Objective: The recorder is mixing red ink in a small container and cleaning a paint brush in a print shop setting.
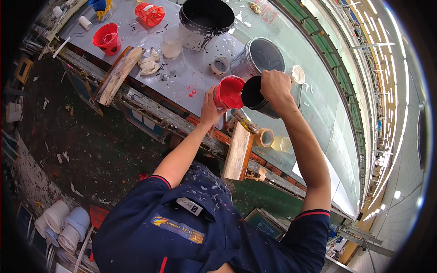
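Observation:
My left hand (210,108) is wrapped round a red plastic cup (231,93) with red paint inside, held over the table's near edge. My right hand (276,88) grips the rim of a black container (265,107). The container is tipped on its side, its mouth meeting the red cup's rim. Its inside looks dark, and I cannot tell what it holds. Just beyond both stands a clear-sided bucket of grey paint (265,53). A small white cup (220,66) sits beside that bucket.
A large black bucket (205,38), another red cup (107,40) and a tipped red cup (150,15) occupy the paint-spattered table (182,75). Tape rolls (264,137) lie by a wooden block (237,152) on the near edge. White buckets (57,216) stand on the floor.

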The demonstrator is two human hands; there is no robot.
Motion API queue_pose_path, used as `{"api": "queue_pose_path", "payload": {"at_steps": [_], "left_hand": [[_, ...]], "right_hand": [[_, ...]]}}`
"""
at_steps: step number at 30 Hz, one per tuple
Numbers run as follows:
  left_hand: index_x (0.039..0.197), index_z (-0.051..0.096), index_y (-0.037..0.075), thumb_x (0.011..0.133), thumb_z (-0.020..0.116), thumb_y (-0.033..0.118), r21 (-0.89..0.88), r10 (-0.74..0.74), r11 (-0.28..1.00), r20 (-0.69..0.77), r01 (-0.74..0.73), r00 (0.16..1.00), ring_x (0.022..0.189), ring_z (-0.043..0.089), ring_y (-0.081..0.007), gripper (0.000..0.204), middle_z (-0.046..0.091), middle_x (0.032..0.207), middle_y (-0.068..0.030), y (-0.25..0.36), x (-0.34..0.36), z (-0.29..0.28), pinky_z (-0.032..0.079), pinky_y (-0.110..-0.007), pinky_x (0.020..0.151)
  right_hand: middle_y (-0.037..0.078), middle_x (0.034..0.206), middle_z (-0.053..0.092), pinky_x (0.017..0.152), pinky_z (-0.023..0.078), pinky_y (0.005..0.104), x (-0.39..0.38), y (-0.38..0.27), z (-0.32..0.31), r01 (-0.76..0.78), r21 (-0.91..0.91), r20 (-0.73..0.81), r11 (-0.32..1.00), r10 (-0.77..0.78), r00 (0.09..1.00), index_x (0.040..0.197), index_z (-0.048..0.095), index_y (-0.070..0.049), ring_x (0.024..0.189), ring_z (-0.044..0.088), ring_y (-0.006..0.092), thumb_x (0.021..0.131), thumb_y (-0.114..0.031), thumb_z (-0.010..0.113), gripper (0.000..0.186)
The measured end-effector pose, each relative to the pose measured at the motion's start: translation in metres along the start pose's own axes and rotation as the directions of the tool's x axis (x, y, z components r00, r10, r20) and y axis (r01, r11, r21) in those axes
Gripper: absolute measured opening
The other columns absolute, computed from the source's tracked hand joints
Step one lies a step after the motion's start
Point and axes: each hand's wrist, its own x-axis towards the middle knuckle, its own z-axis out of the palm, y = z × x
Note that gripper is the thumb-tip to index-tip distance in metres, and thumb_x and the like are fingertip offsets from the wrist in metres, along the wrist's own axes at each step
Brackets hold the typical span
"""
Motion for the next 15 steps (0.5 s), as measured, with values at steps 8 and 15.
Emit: {"api": "queue_pose_path", "payload": {"at_steps": [8, 15], "left_hand": [[0.131, 0.025, 0.008, 0.055, 0.080, 0.010, -0.009, -0.002, 1.000, -0.005, 0.002, 1.000, 0.113, 0.041, -0.0371, 0.094, 0.039, 0.123, -0.0169, 0.000, 0.000, 0.002, 0.040, -0.042, 0.093], [0.131, 0.026, 0.008, 0.054, 0.081, 0.011, 0.002, 0.014, 1.000, -0.013, -0.014, 1.000, 0.113, 0.042, -0.0372, 0.094, 0.039, 0.124, -0.0165, -0.003, -0.001, 0.001, 0.040, -0.042, 0.092]], "right_hand": [[0.013, 0.080, 0.066, 0.065, 0.052, 0.0364, 0.002, -0.001, 0.007, -0.002, 0.006, -0.026, 1.000, 0.002, 1.000, 0.080, 0.068, -0.008, 0.078, 0.065, 0.0281, 0.073, -0.009, 0.056, 0.014], [0.013, 0.083, 0.066, 0.067, 0.051, 0.0375, -0.006, 0.013, 0.014, -0.017, 0.046, 0.016, 0.999, 0.016, 1.000, 0.087, 0.068, -0.011, 0.080, 0.064, 0.0290, 0.075, -0.012, 0.053, 0.020]]}}
